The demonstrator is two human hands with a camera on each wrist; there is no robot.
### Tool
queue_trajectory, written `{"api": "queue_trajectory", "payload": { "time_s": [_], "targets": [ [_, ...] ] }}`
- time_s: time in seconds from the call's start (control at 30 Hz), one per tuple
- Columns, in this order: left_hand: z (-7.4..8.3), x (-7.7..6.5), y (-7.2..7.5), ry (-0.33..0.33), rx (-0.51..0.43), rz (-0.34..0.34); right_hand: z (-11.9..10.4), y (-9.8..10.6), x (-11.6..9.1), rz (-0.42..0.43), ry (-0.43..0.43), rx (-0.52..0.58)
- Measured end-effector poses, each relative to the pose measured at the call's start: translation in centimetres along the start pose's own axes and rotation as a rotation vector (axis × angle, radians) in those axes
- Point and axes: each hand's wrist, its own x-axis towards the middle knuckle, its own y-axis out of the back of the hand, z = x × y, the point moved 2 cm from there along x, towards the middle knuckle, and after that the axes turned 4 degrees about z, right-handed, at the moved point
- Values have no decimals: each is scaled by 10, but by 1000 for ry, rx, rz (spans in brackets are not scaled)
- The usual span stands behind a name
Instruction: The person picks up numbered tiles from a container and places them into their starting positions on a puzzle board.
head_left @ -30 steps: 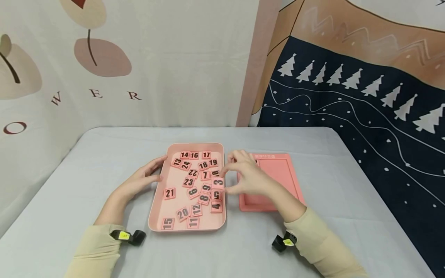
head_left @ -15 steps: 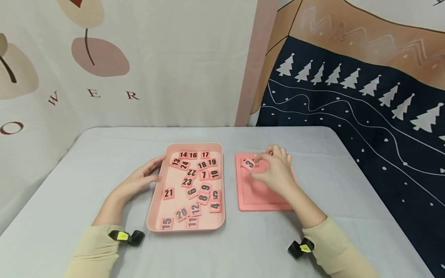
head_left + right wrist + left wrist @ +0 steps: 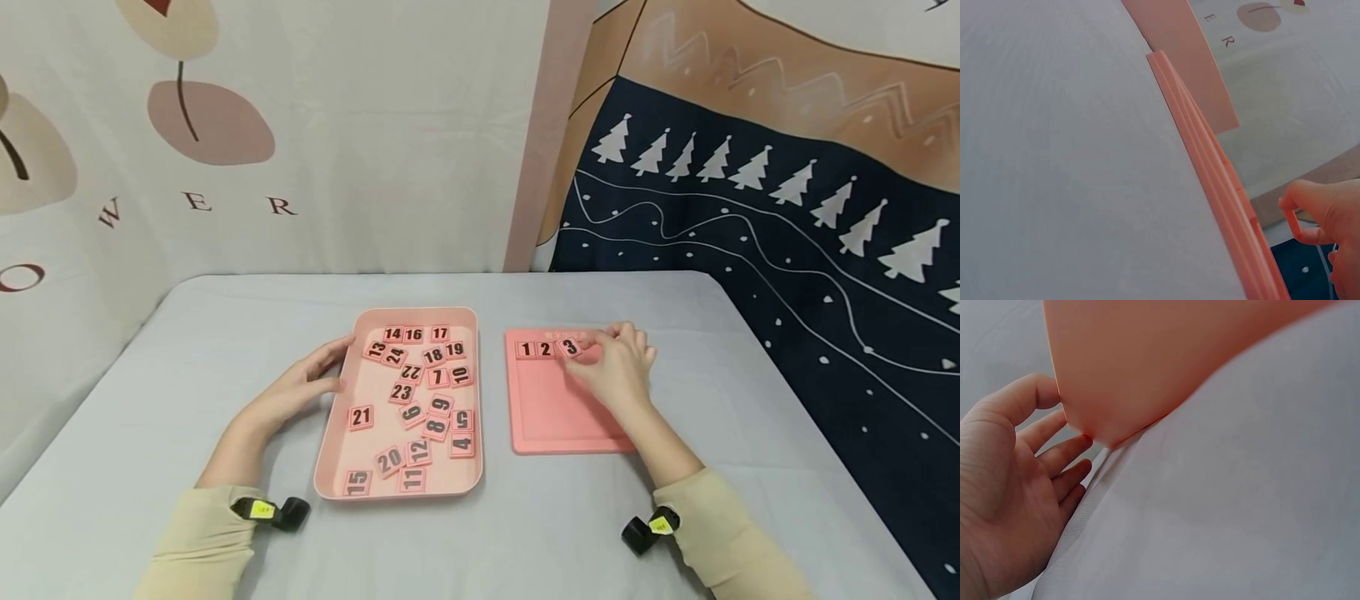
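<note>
In the head view, my right hand (image 3: 618, 367) pinches a pink number tile marked 3 (image 3: 569, 347) between thumb and forefinger, slightly tilted over the top row of a square pink frame board (image 3: 570, 408). Tiles 1 (image 3: 527, 350) and 2 (image 3: 546, 350) lie side by side in the board's upper left corner, just left of it. The right wrist view shows the held tile edge-on above the board's rim. My left hand (image 3: 296, 390) touches the left wall of a light pink tray (image 3: 341, 442) with relaxed, spread fingers, which the left wrist view (image 3: 1016, 481) confirms.
Several loose number tiles lie scattered in the tray, turned various ways, among them a tile 21 (image 3: 361, 417) and a tile 4 (image 3: 462, 445). Tray and board stand a small gap apart on a pale cloth-covered table (image 3: 555, 525). Printed curtains hang behind.
My right hand has carried tile 3 from the tray's right side to the board, then rightward along the top row, turning it nearly upright. Tiles 1 and 2 now show. My left hand stays put.
</note>
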Motion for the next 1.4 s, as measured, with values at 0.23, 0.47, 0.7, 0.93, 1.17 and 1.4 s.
{"api": "queue_trajectory", "payload": {
  "time_s": [0.23,0.47,0.7,0.93,1.17,1.4],
  "targets": [
    [0,0,0,1,-2,-1,7,-11,-1,9,-66,-54],
    [1,-1,0,-4,1,-1,8,-19,1,-5,-89,-50],
    [1,-1,0,4,10,2,9,-26,2,-30,-107,-45],
    [1,-1,0,1,10,1,8,-28,2,-39,-97,-39],
    [2,-1,0,2,20,2,11,-29,3,-63,-71,-28],
    [1,-1,0,1,19,2,9,-22,4,-83,-58,-15]
  ]
}}
